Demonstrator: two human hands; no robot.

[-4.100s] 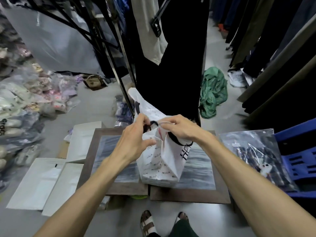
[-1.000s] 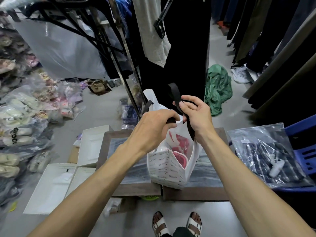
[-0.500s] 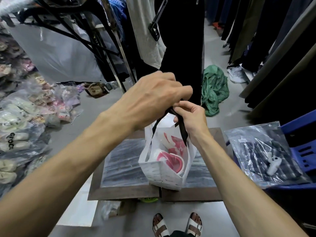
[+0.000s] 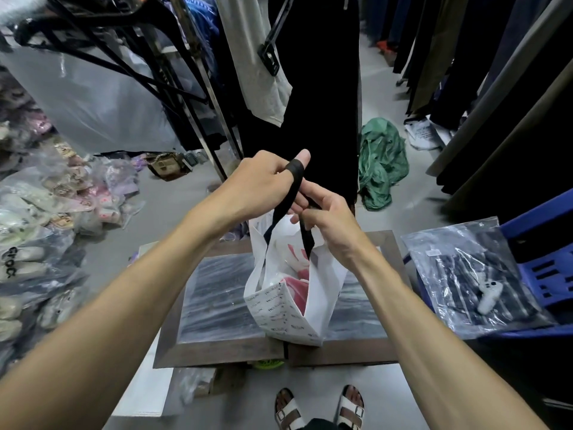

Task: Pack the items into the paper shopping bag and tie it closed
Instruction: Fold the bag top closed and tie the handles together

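my left hand (image 4: 260, 184) has the flat black ribbon handle (image 4: 291, 193) looped over its raised thumb, fingers curled – my right hand (image 4: 328, 225) pinches the ribbon's other strand above the white printed paper shopping bag (image 4: 288, 308), open-mouthed – standing on the grey framed panel (image 4: 217, 305).

A grey concrete floor (image 4: 173, 212) is seen throughout. Dark garments (image 4: 325, 88) are hung on black metal racks (image 4: 198, 97) ahead and along the right. Bagged shoes (image 4: 46, 206) are piled at left. A blue plastic crate (image 4: 555, 268) is placed at right, a green cloth (image 4: 383, 162) dropped behind.
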